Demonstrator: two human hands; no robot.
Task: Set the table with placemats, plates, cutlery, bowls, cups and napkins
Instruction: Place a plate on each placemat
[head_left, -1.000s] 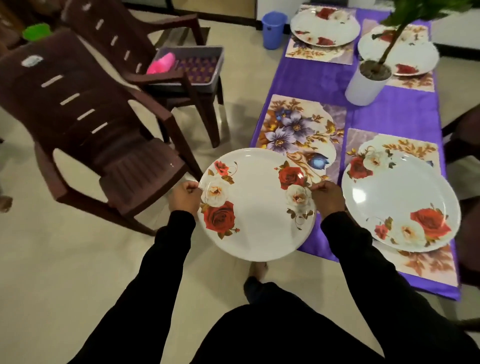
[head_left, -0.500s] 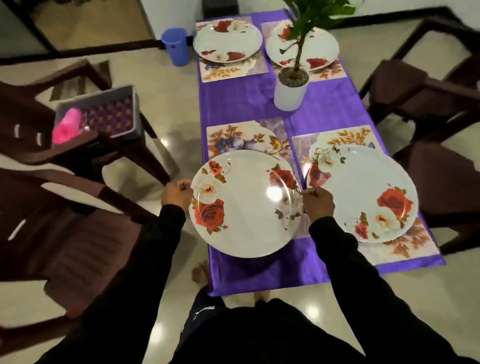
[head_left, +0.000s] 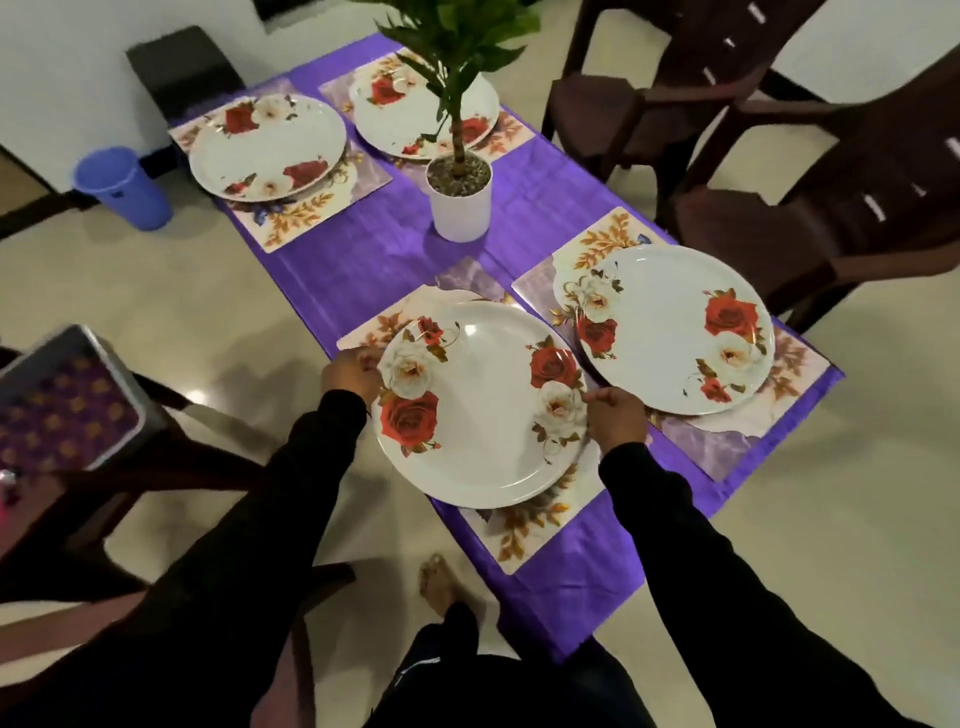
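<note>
Head view: your left hand (head_left: 350, 371) and right hand (head_left: 615, 415) each pinch the rim of the plate (head_left: 480, 405), held over the near-left placemat (head_left: 524, 525). Risk: set off-centre, it overhangs the surface (head_left: 363, 260) edge and may tip.

A white plate (head_left: 480, 410) printed with red and white roses is held over the near-left placemat (head_left: 524, 525), gripped at opposite rims by the left hand (head_left: 350, 371) and the right hand (head_left: 615, 418); whether it touches the mat cannot be told. A matching plate (head_left: 665, 330) is laid flat on the near-right placemat (head_left: 727, 441), just beside the held one. Two more rose plates are set at the far end: one (head_left: 267, 148) on the far-left placemat (head_left: 301, 218), the other (head_left: 400, 117) on the far-right placemat (head_left: 506, 135), partly hidden by leaves. All four floral mats are spread on the purple tablecloth (head_left: 363, 265).
</note>
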